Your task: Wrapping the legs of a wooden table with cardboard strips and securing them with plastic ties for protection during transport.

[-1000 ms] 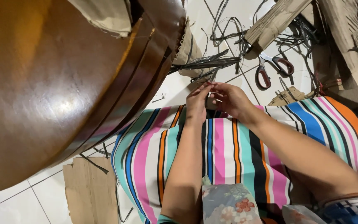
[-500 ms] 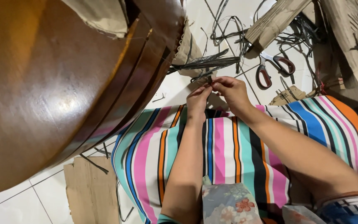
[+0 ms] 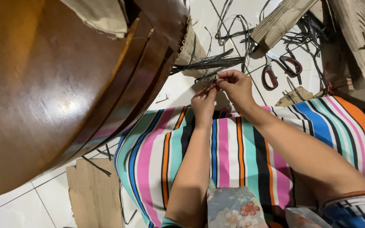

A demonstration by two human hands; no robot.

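Pinching thin dark strips (image 3: 210, 64), both hands (image 3: 222, 90) together.

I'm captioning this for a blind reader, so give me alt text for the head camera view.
Both hands, left hand and right hand, pinch dark thin strips together above a lap draped in striped cloth. A large glossy brown wooden body fills the left; red-handled scissors lie on the white tiled floor.

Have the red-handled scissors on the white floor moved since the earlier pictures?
No. The red-handled scissors lie in the same spot beside the brown cardboard strip, as in both earlier pictures; only the hands nearby shifted slightly.
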